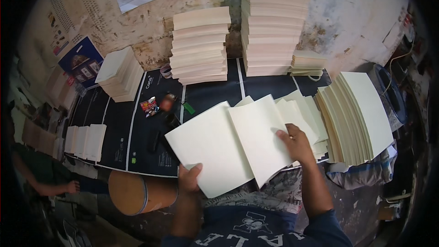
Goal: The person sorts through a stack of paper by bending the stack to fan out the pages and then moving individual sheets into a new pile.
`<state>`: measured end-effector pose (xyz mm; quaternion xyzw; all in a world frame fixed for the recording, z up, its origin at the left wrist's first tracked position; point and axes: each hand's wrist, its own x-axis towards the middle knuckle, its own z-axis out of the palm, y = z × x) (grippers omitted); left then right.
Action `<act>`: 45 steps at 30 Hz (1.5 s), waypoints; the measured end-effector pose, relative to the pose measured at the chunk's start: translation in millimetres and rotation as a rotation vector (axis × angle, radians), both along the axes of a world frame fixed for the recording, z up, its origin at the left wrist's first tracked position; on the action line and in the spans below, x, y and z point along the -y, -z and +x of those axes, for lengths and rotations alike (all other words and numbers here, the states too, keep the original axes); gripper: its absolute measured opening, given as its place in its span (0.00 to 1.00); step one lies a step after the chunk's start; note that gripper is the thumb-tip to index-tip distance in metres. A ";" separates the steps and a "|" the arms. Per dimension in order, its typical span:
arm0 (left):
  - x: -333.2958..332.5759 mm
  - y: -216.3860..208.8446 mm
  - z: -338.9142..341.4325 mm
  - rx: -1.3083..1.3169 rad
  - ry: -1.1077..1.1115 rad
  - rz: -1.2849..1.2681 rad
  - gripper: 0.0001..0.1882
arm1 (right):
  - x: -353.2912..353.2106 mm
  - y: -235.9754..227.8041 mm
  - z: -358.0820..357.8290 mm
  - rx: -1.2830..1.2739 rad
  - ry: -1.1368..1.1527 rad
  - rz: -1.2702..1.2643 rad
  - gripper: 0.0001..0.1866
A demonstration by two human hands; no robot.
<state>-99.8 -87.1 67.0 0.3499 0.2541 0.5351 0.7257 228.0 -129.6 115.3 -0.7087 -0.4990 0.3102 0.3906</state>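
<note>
Shirt (251, 224), held sheets (215, 148), blk tbl (210, 93), stained wall (153, 32) bhnd.

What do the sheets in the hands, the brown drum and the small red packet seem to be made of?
Sheets: likely matt paper, being pale, thin-edged and without shine.
Drum: possibly fibreboard or wood, smooth-looking and brown; I cannot tell which.
Packet: probably plastic film or foil, shiny and crinkled.

Held sheets (217, 148): plain creamy white
Tall stack (275, 27): cream, banded with faint pinkish layers
Right-hand pile (366, 116): pale yellowish cream
Counter (210, 95): black, crossed by thin white stripes
Small packet (149, 107): red and silver, multicoloured print
Little piece (188, 108): bright green
Drum (130, 193): orange-brown
Shirt (224, 222): navy with white print
Wall (148, 29): off-white, blotched with brown
</note>
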 end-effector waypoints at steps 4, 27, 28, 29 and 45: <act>-2.0 0.6 -8.2 0.012 0.065 -0.011 0.27 | 8.0 -29.5 -14.9 -0.223 0.006 -0.028 0.21; -8.9 44.5 29.7 0.224 0.174 -0.148 0.28 | 7.1 19.3 -57.6 -0.266 -0.016 -0.053 0.26; -8.7 43.0 30.0 0.253 0.186 -0.092 0.29 | 7.5 20.9 -59.5 -0.263 -0.005 -0.040 0.26; -8.1 40.2 30.2 0.282 0.198 -0.036 0.30 | 6.3 20.0 -60.4 -0.261 0.003 -0.042 0.26; -2.5 11.8 -24.9 -0.046 -0.122 0.027 0.33 | -9.4 25.8 -37.0 0.177 0.042 -0.045 0.21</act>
